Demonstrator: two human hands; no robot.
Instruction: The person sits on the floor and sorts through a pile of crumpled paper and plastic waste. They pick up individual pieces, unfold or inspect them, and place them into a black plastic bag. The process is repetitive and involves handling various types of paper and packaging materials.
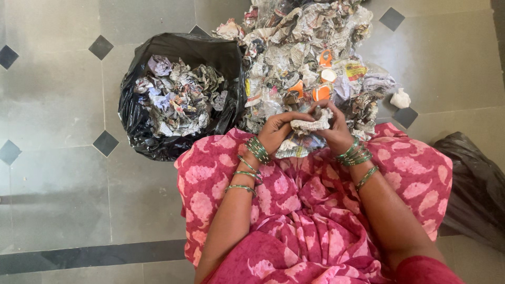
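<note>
left hand: left hand (278,128) curled round the left end of a crumpled newspaper wad (314,124), fingers closed on it
right hand: right hand (332,126) gripping the right end of the same wad, fingers bent over its top, pressing it
wad place: centre of scene, between both hands, just above the lap, at the near edge of the paper heap
heap: big pile of crumpled newspaper (300,58) far centre on the floor, orange bits (321,92) mixed in
bag left: open black plastic bag (173,94) left of the heap, touching it, holding balled newspaper
bag right: second black bag (473,184) at right edge, contents hidden
loose ball: small white paper ball (401,98) on floor right of heap
wrists: green bangles (355,154) on both
clothing: pink patterned cloth (310,210) over lap, near
floor: grey tiles (52,105) with dark diamond insets
</note>
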